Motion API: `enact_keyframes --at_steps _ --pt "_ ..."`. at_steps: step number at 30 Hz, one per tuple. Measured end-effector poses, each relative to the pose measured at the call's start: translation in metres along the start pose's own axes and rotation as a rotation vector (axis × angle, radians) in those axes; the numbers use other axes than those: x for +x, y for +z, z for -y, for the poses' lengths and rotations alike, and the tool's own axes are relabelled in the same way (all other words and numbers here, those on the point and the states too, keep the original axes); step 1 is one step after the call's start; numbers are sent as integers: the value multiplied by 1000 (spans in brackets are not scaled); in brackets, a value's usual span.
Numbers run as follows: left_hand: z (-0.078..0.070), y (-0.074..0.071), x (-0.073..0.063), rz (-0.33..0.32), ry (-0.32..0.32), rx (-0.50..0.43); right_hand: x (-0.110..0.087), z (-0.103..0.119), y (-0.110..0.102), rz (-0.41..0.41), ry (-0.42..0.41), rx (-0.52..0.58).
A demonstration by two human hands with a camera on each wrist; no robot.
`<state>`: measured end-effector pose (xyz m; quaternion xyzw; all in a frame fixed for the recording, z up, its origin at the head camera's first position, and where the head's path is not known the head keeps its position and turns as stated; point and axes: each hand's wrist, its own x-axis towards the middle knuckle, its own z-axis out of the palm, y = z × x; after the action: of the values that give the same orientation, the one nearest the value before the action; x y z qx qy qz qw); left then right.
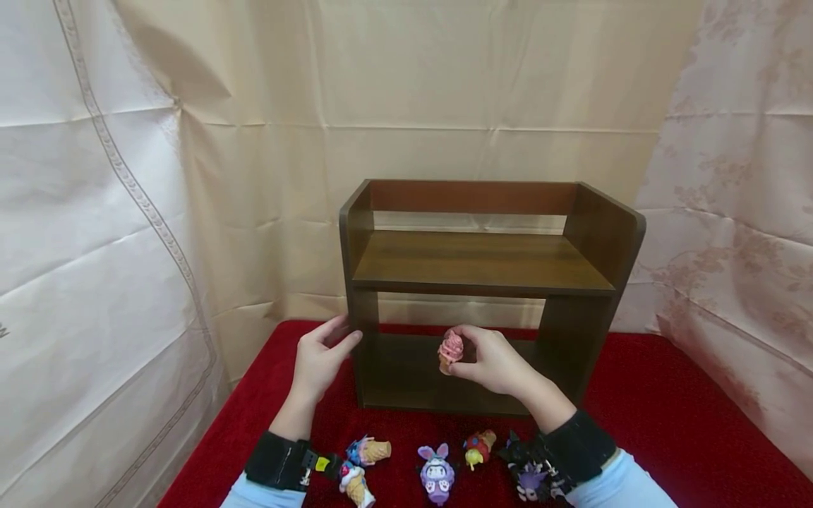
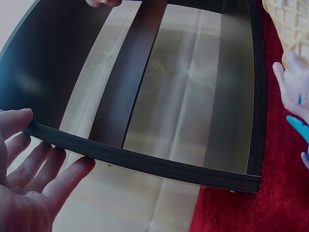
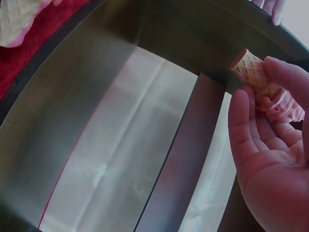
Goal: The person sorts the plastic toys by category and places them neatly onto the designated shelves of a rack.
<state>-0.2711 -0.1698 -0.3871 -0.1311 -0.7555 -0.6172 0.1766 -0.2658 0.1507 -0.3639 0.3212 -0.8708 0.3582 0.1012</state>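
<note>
Before the lower opening of a dark brown two-tier shelf (image 1: 483,257), my right hand (image 1: 502,363) pinches a pink ice-cream cone toy (image 1: 451,349) between thumb and fingers. The right wrist view shows its tan waffle cone (image 3: 252,69) and pink swirl, partly hidden by the thumb. At the shelf's left side panel (image 1: 356,303) is my left hand (image 1: 320,360), its fingers spread and fairly straight. In the left wrist view the thumb and fingertips lie along the panel's front edge (image 2: 159,164); how firmly they touch I cannot tell.
On the red cloth (image 1: 660,409) in front lie a blue-topped cone toy (image 1: 371,450), another cone toy (image 1: 356,487), a purple bunny-eared figure (image 1: 437,474), a red-and-yellow cone toy (image 1: 479,449) and a black-and-purple figure (image 1: 530,476). Beige curtains (image 1: 444,85) hang behind.
</note>
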Motion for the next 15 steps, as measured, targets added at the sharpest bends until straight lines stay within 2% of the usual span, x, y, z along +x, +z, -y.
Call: enact_keyframes --at_steps 4,9,15 --pt "11 0 3 -3 26 -9 5 -4 0 5 30 -5" --pt "13 0 3 -11 54 -1 12 -6 1 -2 40 -45" --pt "13 -1 2 -9 51 9 21 -10 5 14 37 -49"
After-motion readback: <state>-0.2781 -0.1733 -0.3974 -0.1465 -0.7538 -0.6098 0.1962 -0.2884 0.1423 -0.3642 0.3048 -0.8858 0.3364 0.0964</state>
